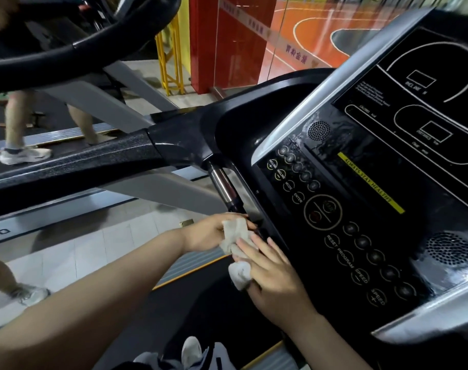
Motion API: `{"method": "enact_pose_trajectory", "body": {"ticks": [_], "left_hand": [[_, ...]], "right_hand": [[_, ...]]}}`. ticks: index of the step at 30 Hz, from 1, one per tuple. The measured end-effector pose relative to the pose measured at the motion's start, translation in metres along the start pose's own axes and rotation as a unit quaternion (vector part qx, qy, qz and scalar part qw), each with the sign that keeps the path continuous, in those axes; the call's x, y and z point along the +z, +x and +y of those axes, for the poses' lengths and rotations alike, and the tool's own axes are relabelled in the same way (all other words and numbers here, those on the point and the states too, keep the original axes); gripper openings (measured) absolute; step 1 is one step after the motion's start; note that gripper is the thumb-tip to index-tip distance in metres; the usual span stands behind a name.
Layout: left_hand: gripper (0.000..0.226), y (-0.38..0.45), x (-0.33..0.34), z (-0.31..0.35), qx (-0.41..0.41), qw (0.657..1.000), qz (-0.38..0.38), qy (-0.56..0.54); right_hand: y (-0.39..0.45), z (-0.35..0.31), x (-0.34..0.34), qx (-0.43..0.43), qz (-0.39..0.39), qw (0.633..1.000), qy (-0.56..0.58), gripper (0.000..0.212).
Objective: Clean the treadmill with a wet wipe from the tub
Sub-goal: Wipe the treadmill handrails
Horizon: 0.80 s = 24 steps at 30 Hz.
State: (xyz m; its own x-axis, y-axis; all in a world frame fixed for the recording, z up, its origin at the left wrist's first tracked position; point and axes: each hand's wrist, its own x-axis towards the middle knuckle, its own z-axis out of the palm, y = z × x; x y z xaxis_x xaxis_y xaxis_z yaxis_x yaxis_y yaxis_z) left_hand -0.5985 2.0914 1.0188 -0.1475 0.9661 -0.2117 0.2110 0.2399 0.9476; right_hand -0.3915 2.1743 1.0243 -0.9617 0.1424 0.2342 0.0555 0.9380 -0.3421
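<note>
Hands meet at the treadmill console's [361, 209] lower left edge: left hand [214, 232] and right hand [272, 279] both grip the crumpled white wipe [236, 247] stretched between them

Wet wipe [236, 245] lies between both hands, left of the console [361, 209].

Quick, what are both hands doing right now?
Left hand: grips the upper end of the wet wipe.
Right hand: holds the wipe's lower end.
</note>
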Motion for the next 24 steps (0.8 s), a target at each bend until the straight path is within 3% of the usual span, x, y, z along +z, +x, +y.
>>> {"method": "enact_pose_trajectory", "body": {"ticks": [3,5,8,10,12,14,15,17,21,24], "left_hand": [[0.059,0.003,-0.001,0.005,0.019,0.994,0.012,0.106],[0.054,0.007,0.004,0.010,0.032,0.994,0.028,0.103],[0.044,0.015,0.016,0.019,0.047,0.992,0.057,0.103],[0.036,0.018,0.027,0.029,0.091,0.983,0.033,0.155],[0.037,0.023,0.040,0.036,0.125,0.970,-0.008,0.210],[0.042,0.029,0.049,0.038,0.133,0.954,-0.029,0.267],[0.044,0.031,0.051,0.037,0.131,0.947,-0.032,0.293],[0.044,0.033,0.052,0.035,0.132,0.941,-0.027,0.309],[0.041,0.034,0.050,0.032,0.142,0.941,-0.028,0.306],[0.039,0.035,0.049,0.032,0.149,0.939,-0.030,0.309]], "right_hand": [[-0.033,0.008,-0.005,-0.021,0.022,0.999,0.038,0.059],[-0.055,0.015,-0.011,0.021,0.037,0.996,0.080,0.056],[-0.083,0.010,-0.016,0.183,0.045,0.972,0.140,0.051],[-0.088,0.001,-0.019,0.288,-0.018,0.950,0.121,0.038],[-0.076,-0.006,-0.021,0.332,-0.057,0.933,0.128,0.027],[-0.058,-0.007,-0.025,0.374,0.002,0.901,0.219,0.041],[-0.052,-0.001,-0.023,0.414,0.035,0.865,0.281,0.043],[-0.047,0.006,-0.021,0.457,0.055,0.816,0.350,0.031],[-0.059,0.001,-0.032,0.430,0.001,0.853,0.298,0.012],[-0.056,0.001,-0.037,0.434,-0.023,0.869,0.236,0.012]]}}
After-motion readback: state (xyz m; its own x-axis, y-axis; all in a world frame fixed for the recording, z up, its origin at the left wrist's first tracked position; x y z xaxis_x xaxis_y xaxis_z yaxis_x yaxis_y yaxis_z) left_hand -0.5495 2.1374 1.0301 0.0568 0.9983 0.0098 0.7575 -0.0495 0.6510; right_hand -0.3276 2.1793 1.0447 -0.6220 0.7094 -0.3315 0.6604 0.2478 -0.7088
